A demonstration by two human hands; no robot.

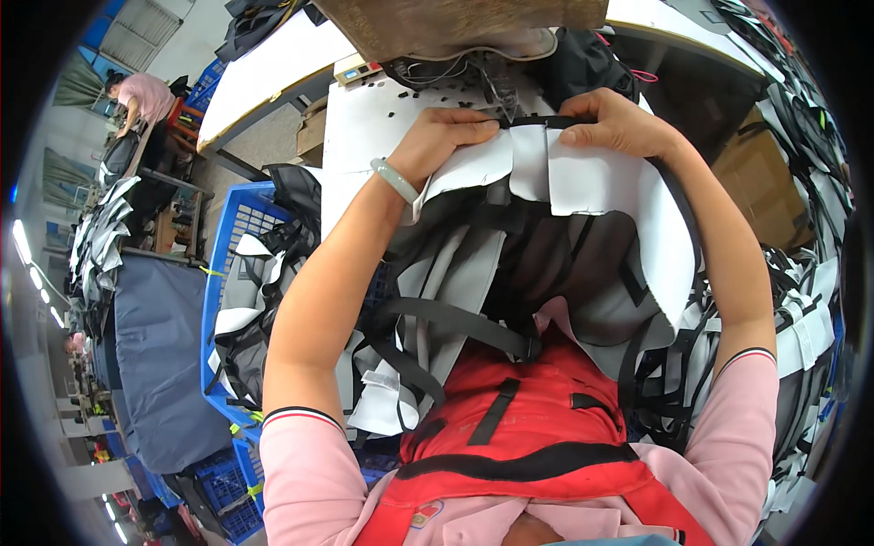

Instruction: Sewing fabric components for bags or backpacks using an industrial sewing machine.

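A partly sewn black, grey and white bag piece hangs over my lap from the table edge, with white flaps along its top and black straps below. My left hand, with a pale bangle at the wrist, pinches the piece's upper edge just left of the middle. At the right end of that edge, my right hand grips with thumb on top and fingers behind. Between my hands, the edge lies close to the needle area of a sewing machine. Whether the needle touches the fabric I cannot tell.
Small black scraps dot the white tabletop. A blue crate of bag pieces stands at left, and more pieces are heaped at right beside a cardboard box. A person works far left.
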